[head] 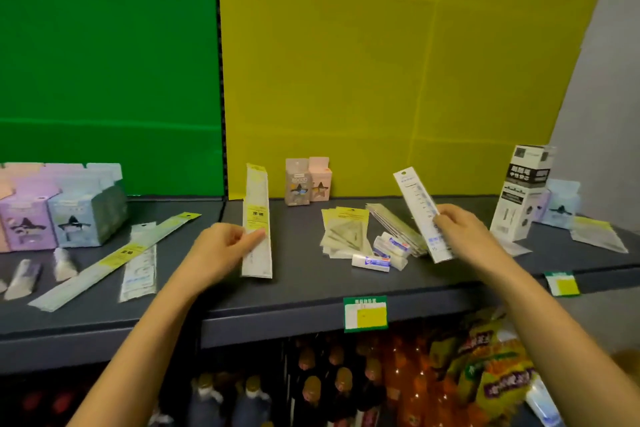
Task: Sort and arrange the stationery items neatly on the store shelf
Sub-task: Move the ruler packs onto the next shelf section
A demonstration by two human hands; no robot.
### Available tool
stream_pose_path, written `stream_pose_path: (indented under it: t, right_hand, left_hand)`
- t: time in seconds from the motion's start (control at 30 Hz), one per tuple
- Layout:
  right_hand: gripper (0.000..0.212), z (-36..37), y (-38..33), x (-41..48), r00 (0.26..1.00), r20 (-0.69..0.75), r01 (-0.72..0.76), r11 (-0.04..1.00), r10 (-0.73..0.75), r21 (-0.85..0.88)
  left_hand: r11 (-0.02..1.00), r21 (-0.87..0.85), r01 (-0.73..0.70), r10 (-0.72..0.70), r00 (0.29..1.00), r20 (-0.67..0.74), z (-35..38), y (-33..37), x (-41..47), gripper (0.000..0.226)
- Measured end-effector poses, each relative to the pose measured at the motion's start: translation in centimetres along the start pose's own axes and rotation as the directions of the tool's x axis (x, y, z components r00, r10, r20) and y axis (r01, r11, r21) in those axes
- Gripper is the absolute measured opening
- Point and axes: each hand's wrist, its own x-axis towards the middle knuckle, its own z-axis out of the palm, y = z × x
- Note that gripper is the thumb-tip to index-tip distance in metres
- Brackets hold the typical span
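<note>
Erasers in white wrappers [384, 251] and clear set-square packets [343, 229] clutter the dark grey shelf [304, 284] between our hands: left [221, 246] pinches a yellow-labelled ruler sleeve [257, 222], right [460, 232] grips a white ruler pack [420, 211].

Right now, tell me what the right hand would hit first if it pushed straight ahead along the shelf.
Probably nothing close: the right hand, holding a packaged ruler, points up and back-left, over the packet pile. Beyond looks free until the yellow back panel, though depth is unclear.
</note>
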Motion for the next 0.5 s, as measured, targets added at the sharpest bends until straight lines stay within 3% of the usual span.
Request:
stream_pose_path:
  t: [0.23,0.5]
  right_hand:
    - [0.032,1.2,2.6,4.5,0.991,0.105,0.080,0.997,-0.081,0.019]
    - [0.033,2.6,3.7,7.2,0.985,0.153,0.077,0.997,-0.080,0.024]
  left_hand:
    - [0.964,0.219,0.149,-0.120,0.983,-0.142,1.2,1.0,0.6,0.045]
    - [0.910,0.346,0.228,-0.173,0.968,-0.182,1.7,0.7,2.5,0.045]
